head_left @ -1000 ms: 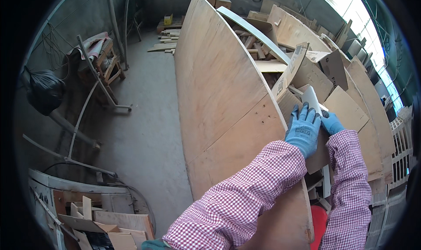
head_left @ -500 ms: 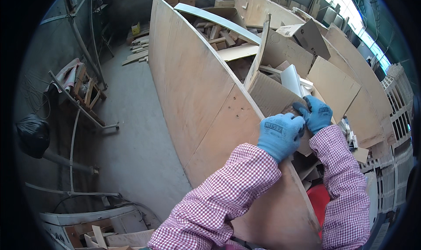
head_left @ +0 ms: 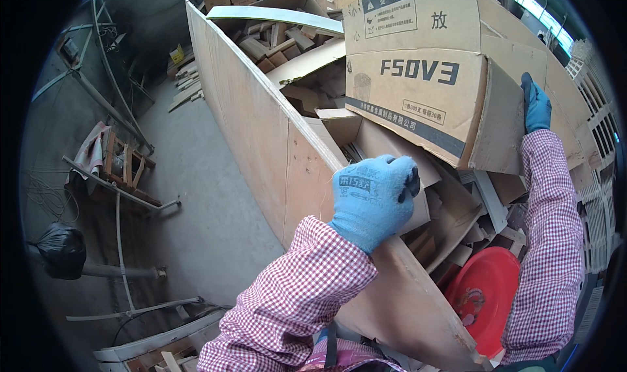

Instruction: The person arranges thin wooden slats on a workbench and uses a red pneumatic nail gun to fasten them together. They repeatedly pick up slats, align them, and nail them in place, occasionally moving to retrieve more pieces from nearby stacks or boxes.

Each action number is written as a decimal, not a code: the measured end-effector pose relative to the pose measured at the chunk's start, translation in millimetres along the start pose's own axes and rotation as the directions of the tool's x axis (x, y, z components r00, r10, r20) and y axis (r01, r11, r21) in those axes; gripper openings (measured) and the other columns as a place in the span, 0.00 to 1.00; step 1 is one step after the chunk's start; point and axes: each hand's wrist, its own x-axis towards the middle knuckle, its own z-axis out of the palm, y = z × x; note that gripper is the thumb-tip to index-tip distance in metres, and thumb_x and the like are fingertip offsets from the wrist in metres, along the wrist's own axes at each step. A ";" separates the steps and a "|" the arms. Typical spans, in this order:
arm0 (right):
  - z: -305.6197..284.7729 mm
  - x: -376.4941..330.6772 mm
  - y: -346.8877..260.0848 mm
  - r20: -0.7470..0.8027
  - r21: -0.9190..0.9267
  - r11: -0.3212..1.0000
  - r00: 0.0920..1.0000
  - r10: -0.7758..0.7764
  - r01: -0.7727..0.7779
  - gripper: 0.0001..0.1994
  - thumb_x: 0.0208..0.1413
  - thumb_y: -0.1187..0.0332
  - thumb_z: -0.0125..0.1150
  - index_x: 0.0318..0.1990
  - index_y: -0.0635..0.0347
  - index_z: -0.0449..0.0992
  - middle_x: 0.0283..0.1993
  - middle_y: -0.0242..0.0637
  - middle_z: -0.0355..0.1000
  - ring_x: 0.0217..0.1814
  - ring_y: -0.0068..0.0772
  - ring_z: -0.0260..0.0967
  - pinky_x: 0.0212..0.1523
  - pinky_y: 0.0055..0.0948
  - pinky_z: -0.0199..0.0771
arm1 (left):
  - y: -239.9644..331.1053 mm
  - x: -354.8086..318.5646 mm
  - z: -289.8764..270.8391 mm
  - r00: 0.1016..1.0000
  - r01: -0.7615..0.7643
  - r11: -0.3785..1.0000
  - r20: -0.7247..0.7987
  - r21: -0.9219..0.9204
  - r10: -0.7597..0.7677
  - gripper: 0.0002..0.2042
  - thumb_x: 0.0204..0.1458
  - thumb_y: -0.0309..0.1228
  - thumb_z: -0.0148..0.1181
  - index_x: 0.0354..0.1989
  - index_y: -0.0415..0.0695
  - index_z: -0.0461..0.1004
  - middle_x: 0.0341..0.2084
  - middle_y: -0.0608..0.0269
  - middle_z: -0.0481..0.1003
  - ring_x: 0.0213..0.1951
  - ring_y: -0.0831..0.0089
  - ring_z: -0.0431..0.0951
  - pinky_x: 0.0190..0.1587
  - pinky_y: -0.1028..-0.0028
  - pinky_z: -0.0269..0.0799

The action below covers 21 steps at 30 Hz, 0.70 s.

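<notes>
My right hand [head_left: 537, 106], in a blue work glove, grips the right edge of a large brown cardboard box [head_left: 418, 78]. The box is tilted up, its printed side facing me. My left hand [head_left: 373, 201], gloved alike, is a closed fist above the top edge of a tall plywood panel [head_left: 261, 117]. What its curled fingers hold, if anything, is hidden. Just behind this fist lies another open cardboard box [head_left: 385, 147], partly covered by the lifted one.
Behind the panel lie wood offcuts [head_left: 281, 42], a pale curved strip [head_left: 274, 16] and scrap boards. A red plastic basin [head_left: 486, 300] stands near my right forearm. On the left are a wooden stool [head_left: 124, 160], a black plastic bag [head_left: 59, 251] and metal tubes on the floor.
My hands have moved apart from close together. The large box now stands raised, with my right hand farther right and up on its edge. More of the red basin shows.
</notes>
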 end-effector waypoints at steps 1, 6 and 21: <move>0.8 -0.1 10.2 -0.018 0.050 0.998 0.999 0.046 -0.045 0.30 0.56 0.39 0.50 0.44 0.60 0.78 0.39 0.36 0.75 0.41 0.31 0.70 0.48 0.31 0.67 | -0.5 -1.0 -1.9 1.000 -0.002 1.000 0.003 -0.002 0.002 0.02 0.41 0.30 0.57 0.23 0.50 0.71 0.21 0.61 0.74 0.26 0.60 0.76 0.28 0.62 0.70; -5.5 -5.5 51.6 -0.059 0.127 0.982 0.987 0.149 -0.141 0.30 0.57 0.39 0.49 0.41 0.60 0.78 0.36 0.36 0.75 0.40 0.30 0.70 0.47 0.32 0.68 | 0.4 -4.9 -7.0 0.998 0.047 0.998 0.036 -0.041 -0.045 0.04 0.39 0.25 0.57 0.23 0.51 0.73 0.21 0.62 0.74 0.27 0.62 0.77 0.29 0.64 0.71; 1.1 -142.0 31.6 0.234 -0.126 0.963 0.951 -0.204 0.238 0.21 0.64 0.56 0.41 0.30 0.60 0.76 0.29 0.45 0.74 0.32 0.48 0.70 0.38 0.43 0.67 | 8.9 4.6 -8.9 0.965 0.200 0.950 0.122 0.239 -0.233 0.08 0.43 0.24 0.53 0.26 0.49 0.78 0.23 0.59 0.78 0.28 0.63 0.79 0.34 0.68 0.74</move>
